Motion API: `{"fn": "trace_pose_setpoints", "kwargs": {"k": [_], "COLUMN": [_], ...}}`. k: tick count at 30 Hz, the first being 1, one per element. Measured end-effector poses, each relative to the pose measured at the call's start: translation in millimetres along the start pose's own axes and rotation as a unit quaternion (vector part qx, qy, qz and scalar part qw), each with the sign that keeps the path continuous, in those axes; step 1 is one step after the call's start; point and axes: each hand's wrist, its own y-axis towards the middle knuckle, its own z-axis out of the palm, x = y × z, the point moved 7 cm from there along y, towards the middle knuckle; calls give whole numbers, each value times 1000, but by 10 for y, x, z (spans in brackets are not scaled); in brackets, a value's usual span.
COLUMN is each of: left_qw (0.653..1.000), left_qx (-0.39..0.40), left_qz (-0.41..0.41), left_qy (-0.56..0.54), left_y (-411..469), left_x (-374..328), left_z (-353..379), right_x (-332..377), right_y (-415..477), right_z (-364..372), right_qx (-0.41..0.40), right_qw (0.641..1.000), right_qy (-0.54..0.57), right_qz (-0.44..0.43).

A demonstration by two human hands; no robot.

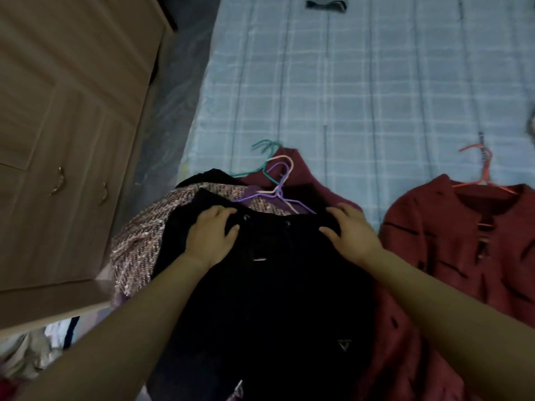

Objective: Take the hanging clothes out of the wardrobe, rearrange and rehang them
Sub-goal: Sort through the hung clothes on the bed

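Observation:
A black garment (278, 285) lies on top of a pile of clothes at the near edge of the bed. My left hand (212, 235) grips its upper left edge, thumb over the cloth. My right hand (351, 230) grips its upper right edge the same way. Under it lie a pink tweed garment (142, 241) and a dark red one (301, 175). Purple (278, 192), cream (285, 163) and green hangers (265, 150) stick out above the pile. A second dark red garment (463, 241) on an orange hanger (483, 169) lies to the right.
The bed has a pale blue checked sheet (362, 82). A brown wardrobe door (66, 111) with metal handles (59, 180) stands at the left, its edge close to the pile. A small dark item (325, 4) lies at the far end of the bed.

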Motion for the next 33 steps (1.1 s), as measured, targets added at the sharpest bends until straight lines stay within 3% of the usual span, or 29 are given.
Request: {"fn": "trace_pose_setpoints", "kwargs": {"k": [5, 9, 17, 24, 33], "left_qw": [995, 992, 980, 977, 955], "left_qx": [-6, 54, 104, 6, -123], "left_qz": [79, 55, 166, 197, 256], "left_qy": [61, 100, -34, -79, -81], "left_y": [444, 603, 192, -836, -2544], "left_x": [276, 303, 28, -132, -615], "left_z": [42, 206, 24, -507, -877], "right_x": [158, 204, 331, 572, 544], "right_y": [324, 254, -589, -1481, -3090], "right_z": [330, 320, -46, -285, -364], "right_qx": [31, 1, -121, -182, -309], "right_qw": [997, 997, 987, 959, 919], "right_qy": [-44, -43, 101, 216, 233], "right_qz": [51, 68, 39, -30, -81]}}
